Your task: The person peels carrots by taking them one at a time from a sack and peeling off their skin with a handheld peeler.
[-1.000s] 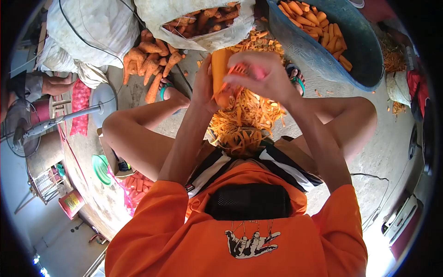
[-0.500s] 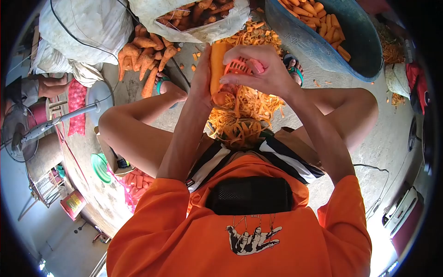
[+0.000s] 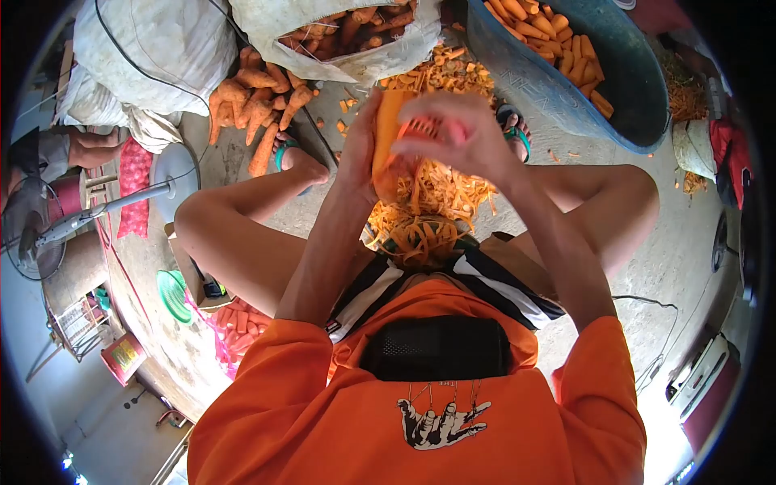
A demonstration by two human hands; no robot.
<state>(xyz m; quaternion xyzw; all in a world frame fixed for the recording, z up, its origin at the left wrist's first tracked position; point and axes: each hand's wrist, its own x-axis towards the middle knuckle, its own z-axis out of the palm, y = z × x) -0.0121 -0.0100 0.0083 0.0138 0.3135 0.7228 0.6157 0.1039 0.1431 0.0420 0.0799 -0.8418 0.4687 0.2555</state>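
Observation:
A large orange carrot stands lengthwise in my left hand, whose fingers wrap its left side. My right hand, somewhat blurred, grips a red peeler close against the carrot's right side. Below both hands, a heap of orange peelings lies between my legs. Cut carrot pieces are scattered on the floor beyond the hands.
Unpeeled carrots lie on the floor at the upper left, beside white sacks. An open sack holds more. A blue tub with peeled carrots is at the upper right. A fan and another person's leg are at the left.
The right hand and peeler have shifted slightly down along the carrot, and the hand is now blurred. The left hand still holds the carrot, a little lower in view.

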